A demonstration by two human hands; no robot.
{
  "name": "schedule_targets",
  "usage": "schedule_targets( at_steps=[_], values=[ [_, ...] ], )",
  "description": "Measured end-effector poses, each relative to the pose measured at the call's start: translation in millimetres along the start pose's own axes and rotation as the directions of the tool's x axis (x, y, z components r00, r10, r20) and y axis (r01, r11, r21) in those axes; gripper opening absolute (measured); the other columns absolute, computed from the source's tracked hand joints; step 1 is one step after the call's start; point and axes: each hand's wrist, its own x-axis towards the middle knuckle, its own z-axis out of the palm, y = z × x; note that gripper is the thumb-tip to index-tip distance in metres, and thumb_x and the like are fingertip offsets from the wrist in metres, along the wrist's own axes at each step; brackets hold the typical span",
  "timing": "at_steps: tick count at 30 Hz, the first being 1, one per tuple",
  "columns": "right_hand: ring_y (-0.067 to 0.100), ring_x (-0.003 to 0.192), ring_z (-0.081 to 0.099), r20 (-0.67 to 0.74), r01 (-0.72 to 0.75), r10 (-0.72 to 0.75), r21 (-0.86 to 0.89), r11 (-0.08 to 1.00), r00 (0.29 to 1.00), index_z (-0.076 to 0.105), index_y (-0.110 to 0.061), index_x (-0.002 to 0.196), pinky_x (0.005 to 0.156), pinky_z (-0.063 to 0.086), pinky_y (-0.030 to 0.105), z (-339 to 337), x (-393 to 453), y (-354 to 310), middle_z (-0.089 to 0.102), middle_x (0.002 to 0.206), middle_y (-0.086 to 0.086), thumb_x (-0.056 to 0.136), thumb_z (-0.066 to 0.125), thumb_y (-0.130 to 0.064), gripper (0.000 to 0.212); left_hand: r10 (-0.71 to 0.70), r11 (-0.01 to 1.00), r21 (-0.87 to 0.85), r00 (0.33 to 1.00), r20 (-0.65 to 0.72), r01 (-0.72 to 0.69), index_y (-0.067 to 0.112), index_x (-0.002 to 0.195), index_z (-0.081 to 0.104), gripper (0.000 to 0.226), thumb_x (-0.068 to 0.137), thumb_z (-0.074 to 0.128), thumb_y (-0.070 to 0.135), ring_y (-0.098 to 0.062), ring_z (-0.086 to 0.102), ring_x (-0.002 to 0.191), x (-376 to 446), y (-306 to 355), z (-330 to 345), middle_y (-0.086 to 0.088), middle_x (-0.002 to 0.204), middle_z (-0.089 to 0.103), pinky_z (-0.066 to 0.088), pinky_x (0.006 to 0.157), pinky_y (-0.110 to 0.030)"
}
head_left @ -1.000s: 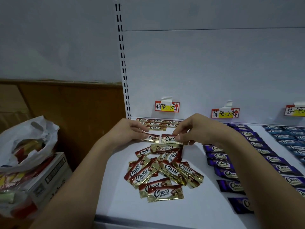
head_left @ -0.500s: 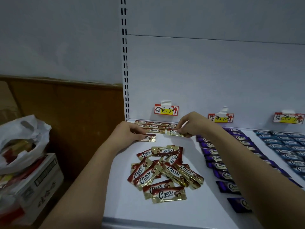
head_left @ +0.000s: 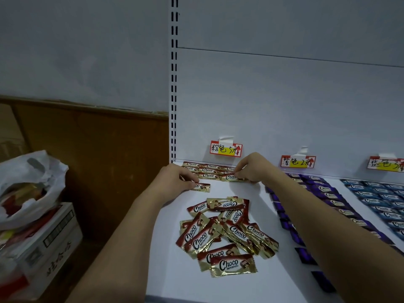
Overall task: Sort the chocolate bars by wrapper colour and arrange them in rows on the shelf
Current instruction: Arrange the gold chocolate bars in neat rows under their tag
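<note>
A loose pile of gold-and-brown Choco bars [head_left: 227, 235] lies mid-shelf on the white shelf [head_left: 170, 281]. Rows of the same brown bars [head_left: 209, 170] line the back wall under a brown price label [head_left: 226, 148]. My left hand [head_left: 175, 179] pinches one brown bar [head_left: 202, 186] lying flat on the shelf in front of the rows. At the right end of the front row, my right hand [head_left: 253, 168] pinches another brown bar [head_left: 230, 177]. Purple bars [head_left: 323, 193] and blue bars [head_left: 380, 200] lie in rows to the right.
Purple [head_left: 298, 161] and blue [head_left: 385, 164] price labels hang on the back panel. Left of the shelf stand a cardboard box [head_left: 50, 239] and a white plastic bag [head_left: 28, 184] with goods. A slotted upright [head_left: 173, 84] marks the shelf's left edge.
Both hands moved from the pile toward the back wall, each carrying a brown bar; the right one now sets its bar against the front row. The camera view shifted left.
</note>
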Motion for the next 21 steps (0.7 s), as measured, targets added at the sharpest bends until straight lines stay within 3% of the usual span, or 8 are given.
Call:
schedule_targets(
  at_steps=[3, 6, 9, 15, 18, 21],
  values=[
    [0.017, 0.084, 0.062, -0.052, 0.051, -0.057, -0.117, 0.992, 0.997, 0.076, -0.016, 0.088, 0.080, 0.050, 0.028, 6, 2, 3, 0.071, 0.096, 0.003, 0.083, 0.074, -0.013, 0.006, 0.011, 1.000, 0.003, 1.000, 0.004, -0.011, 0.025, 0.100, 0.076, 0.015, 0.089, 0.067, 0.019, -0.008, 0.050, 0.093, -1, 1, -1, 0.012, 0.098, 0.061, 0.042, 0.084, -0.025],
    [0.017, 0.086, 0.065, -0.088, 0.098, -0.111, -0.144, 0.985, 0.990, 0.074, -0.019, 0.084, 0.086, 0.054, 0.034, 4, -2, 3, 0.073, 0.096, 0.002, 0.085, 0.069, -0.013, 0.008, 0.031, 1.000, -0.003, 0.999, 0.027, -0.031, 0.027, 0.101, 0.076, 0.015, 0.088, 0.068, 0.023, -0.009, 0.053, 0.096, -1, 0, -2, 0.011, 0.102, 0.064, 0.044, 0.085, -0.027],
    [0.016, 0.094, 0.064, 0.013, 0.184, -0.184, -0.154, 0.971, 0.983, 0.075, -0.015, 0.098, 0.089, 0.052, 0.032, -7, -18, 0, 0.071, 0.101, -0.001, 0.089, 0.066, -0.014, 0.013, 0.031, 0.999, 0.020, 0.997, 0.066, -0.033, 0.031, 0.100, 0.075, 0.016, 0.086, 0.071, 0.025, -0.009, 0.053, 0.098, -1, 0, -4, 0.013, 0.103, 0.064, 0.045, 0.082, -0.026],
    [0.007, 0.097, 0.058, 0.319, 0.382, -0.302, -0.229, 0.895, 0.898, 0.069, -0.027, 0.115, 0.087, 0.047, 0.025, -10, -54, -4, 0.063, 0.114, -0.007, 0.093, 0.062, -0.030, 0.024, 0.022, 0.996, 0.090, 0.999, 0.033, -0.024, 0.027, 0.103, 0.075, 0.019, 0.087, 0.069, 0.018, -0.005, 0.051, 0.093, -1, 0, -4, 0.012, 0.103, 0.064, 0.040, 0.079, -0.021],
    [0.005, 0.097, 0.057, 0.318, 0.422, -0.347, -0.205, 0.883, 0.882, 0.068, -0.031, 0.116, 0.090, 0.051, 0.029, -3, -58, -2, 0.062, 0.115, -0.009, 0.093, 0.062, -0.034, 0.024, 0.000, 0.993, 0.122, 1.000, -0.014, 0.002, 0.027, 0.102, 0.075, 0.018, 0.088, 0.069, 0.017, -0.013, 0.053, 0.102, 0, -1, -5, 0.006, 0.112, 0.066, 0.043, 0.086, -0.027],
    [0.004, 0.090, 0.055, 0.272, 0.438, -0.385, -0.165, 0.884, 0.882, 0.069, -0.028, 0.115, 0.074, 0.045, 0.017, 3, -62, 1, 0.060, 0.114, -0.006, 0.095, 0.060, -0.030, 0.022, -0.019, 0.990, 0.135, 0.998, -0.053, 0.026, 0.027, 0.100, 0.075, 0.017, 0.088, 0.068, 0.018, -0.017, 0.051, 0.108, 2, -3, -5, 0.004, 0.116, 0.065, 0.041, 0.088, -0.028]
  ],
)
